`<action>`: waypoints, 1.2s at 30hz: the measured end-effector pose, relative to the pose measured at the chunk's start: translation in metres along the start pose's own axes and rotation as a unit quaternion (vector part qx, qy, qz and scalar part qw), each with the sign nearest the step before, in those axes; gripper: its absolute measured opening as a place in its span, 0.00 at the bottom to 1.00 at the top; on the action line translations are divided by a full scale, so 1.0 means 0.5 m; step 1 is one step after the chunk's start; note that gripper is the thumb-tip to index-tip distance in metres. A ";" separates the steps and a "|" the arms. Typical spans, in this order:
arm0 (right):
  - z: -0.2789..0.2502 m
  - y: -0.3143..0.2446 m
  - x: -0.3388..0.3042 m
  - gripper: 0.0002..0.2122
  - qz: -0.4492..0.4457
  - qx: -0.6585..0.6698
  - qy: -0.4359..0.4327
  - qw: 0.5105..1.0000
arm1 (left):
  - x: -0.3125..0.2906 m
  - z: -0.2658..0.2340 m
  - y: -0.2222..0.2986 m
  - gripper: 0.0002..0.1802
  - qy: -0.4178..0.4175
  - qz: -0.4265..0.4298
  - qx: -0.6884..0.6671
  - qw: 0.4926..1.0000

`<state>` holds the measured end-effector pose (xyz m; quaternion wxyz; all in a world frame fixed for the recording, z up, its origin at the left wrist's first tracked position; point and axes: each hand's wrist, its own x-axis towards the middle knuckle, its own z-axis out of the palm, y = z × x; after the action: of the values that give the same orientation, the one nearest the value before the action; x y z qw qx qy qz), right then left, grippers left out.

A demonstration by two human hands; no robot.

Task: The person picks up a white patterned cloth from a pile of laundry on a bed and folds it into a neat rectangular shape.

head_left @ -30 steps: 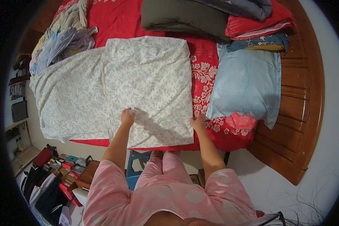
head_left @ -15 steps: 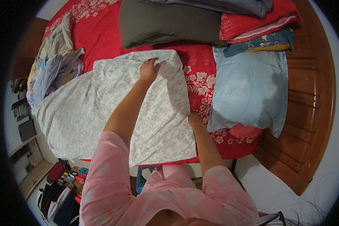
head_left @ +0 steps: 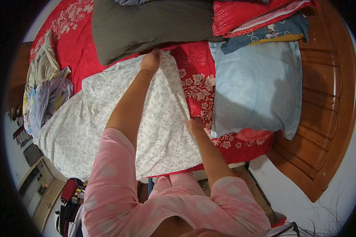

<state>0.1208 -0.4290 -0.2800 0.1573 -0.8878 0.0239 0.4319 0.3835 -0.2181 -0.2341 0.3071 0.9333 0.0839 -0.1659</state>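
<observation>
A white floral sheet lies spread over the near part of the bed, layered and lightly creased. My left hand is at its far edge, close to a dark olive pillow, with the fingers curled round the fabric. Along the right edge, my right hand pinches the same sheet. Between the two hands that edge runs taut and slightly raised. Most fingertips of both hands are hidden in or behind the cloth.
Beneath lies a red flowered bedspread. To the right are a light blue pillow, folded red bedding and a wooden headboard. Rumpled clothes lie at the left end. Below left stands a shelf with a red bag.
My left hand has gone from lying on the sheet to gripping its far edge, pulling it up a little. My right hand still pinches the right edge. The view has shifted.
</observation>
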 end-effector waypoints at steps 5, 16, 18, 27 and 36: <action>0.049 0.028 0.016 0.18 -0.005 -0.004 0.069 0.998 | -0.099 0.044 0.002 0.35 0.075 0.161 0.042 0.983; -0.028 -0.014 -0.022 0.36 0.019 0.011 -0.053 0.998 | -0.635 0.062 -0.347 0.34 -0.050 -0.365 0.225 0.902; -0.034 -0.020 -0.035 0.36 0.015 0.017 -0.042 0.999 | -0.700 0.035 -0.377 0.35 -0.022 -0.442 0.184 0.877; -0.017 -0.018 -0.141 0.34 0.040 0.048 0.005 0.998 | -0.974 -0.087 -0.394 0.32 -0.034 -0.331 0.058 0.941; 0.081 -0.082 -0.265 0.31 -0.049 0.035 0.146 0.988 | -1.188 -0.192 -0.573 0.31 0.159 -0.354 0.013 0.921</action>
<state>0.0146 -0.3902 -0.1904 0.2038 -0.9353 0.0182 0.2887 -0.2188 0.0354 -0.1033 0.1987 0.8607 0.4547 -0.1143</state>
